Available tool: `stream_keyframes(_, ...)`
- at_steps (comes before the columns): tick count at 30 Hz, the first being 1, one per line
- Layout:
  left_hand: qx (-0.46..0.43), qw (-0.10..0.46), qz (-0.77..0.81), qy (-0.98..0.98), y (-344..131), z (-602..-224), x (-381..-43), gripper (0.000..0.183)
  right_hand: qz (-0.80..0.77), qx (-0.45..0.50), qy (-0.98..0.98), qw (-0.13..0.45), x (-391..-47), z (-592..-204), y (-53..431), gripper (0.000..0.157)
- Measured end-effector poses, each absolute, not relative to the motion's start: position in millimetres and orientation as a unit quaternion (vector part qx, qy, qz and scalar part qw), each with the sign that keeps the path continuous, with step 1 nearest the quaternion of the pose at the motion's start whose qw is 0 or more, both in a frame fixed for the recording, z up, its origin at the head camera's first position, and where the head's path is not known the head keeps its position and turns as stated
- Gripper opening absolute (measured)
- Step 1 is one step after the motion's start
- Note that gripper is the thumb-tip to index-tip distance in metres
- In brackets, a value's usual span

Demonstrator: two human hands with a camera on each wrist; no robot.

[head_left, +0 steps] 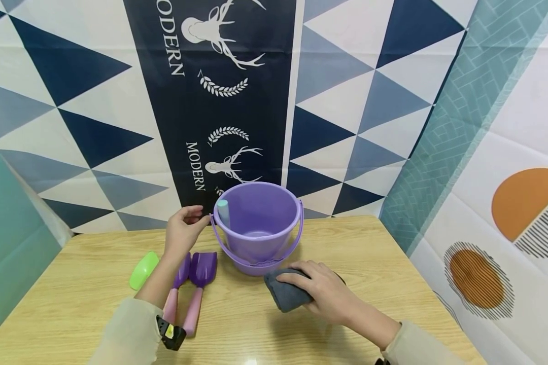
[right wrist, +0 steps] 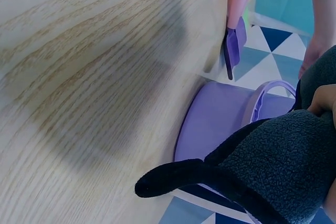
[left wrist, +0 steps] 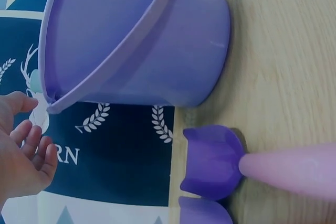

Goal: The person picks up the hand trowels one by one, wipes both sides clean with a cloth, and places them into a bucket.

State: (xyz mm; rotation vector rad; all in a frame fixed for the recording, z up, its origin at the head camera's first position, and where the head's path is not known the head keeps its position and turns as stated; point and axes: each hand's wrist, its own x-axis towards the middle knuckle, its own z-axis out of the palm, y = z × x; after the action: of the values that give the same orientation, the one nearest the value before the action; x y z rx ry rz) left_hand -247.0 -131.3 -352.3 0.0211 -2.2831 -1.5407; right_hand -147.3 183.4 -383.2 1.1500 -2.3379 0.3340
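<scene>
A purple bucket stands upright at the back of the wooden table, its handle hanging down across the front. My left hand is at the bucket's left rim, beside the handle's joint. In the left wrist view its fingers are loosely bent, thumb apart, with nothing between them. My right hand grips a folded dark grey cloth in front of the bucket, close over the table. The cloth's fuzzy layers hang from that hand in the right wrist view. Inside the bucket, a pale blue rod-shaped thing leans against the left wall.
Two purple toy shovels with pink handles lie left of the bucket; the nearer one shows whole, the other is partly behind my left forearm. A bright green scoop-like piece lies farther left. Patterned cloth hangs behind the table.
</scene>
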Motion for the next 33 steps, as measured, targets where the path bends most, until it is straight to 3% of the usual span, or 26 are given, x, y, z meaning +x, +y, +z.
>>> stream_keyframes(33,0.059,0.169,-0.499,-0.848,-180,-373,-220,0.036,0.118,0.428,-0.859,0.254,-151,-381,181,0.064)
